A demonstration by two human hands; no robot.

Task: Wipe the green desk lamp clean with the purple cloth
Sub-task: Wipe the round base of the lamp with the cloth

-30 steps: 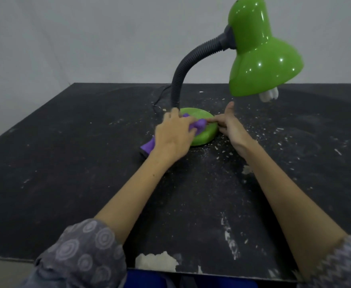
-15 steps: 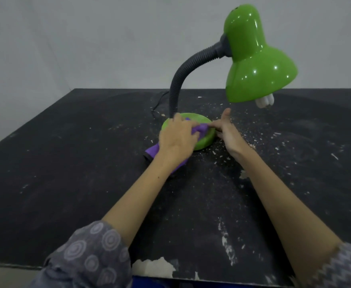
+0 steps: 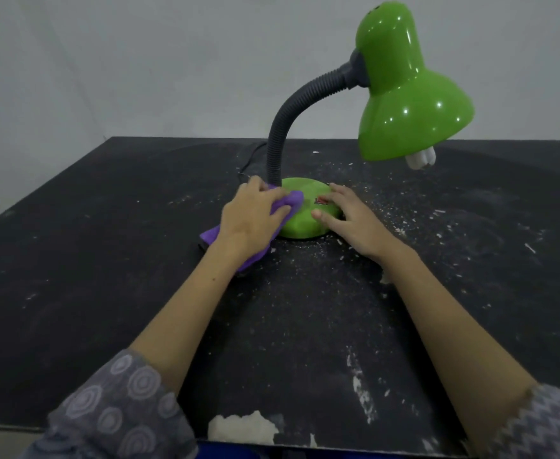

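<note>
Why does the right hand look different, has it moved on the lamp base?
Yes. The right hand, earlier at the base's right edge, now lies further onto the lamp base, fingers spread over its right side.

Hands w/ cloth on lamp base
</note>
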